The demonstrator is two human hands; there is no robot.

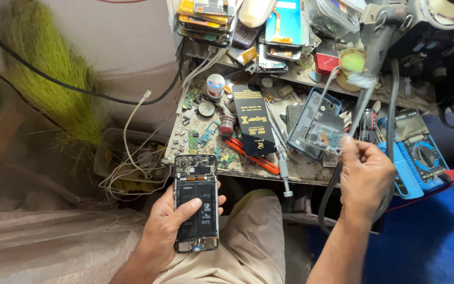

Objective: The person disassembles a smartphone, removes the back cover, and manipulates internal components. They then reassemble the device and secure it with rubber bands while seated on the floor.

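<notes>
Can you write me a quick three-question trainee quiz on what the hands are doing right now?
1. True or false: the left hand holds an opened phone with its back cover off.
2. What does the right hand pinch? A) an orange cutter B) a small clear plastic packet C) a screwdriver
3. Fill in: the multimeter at the right of the cluttered workbench is coloured ____.

Key: 1 true; 2 B; 3 blue.
</notes>
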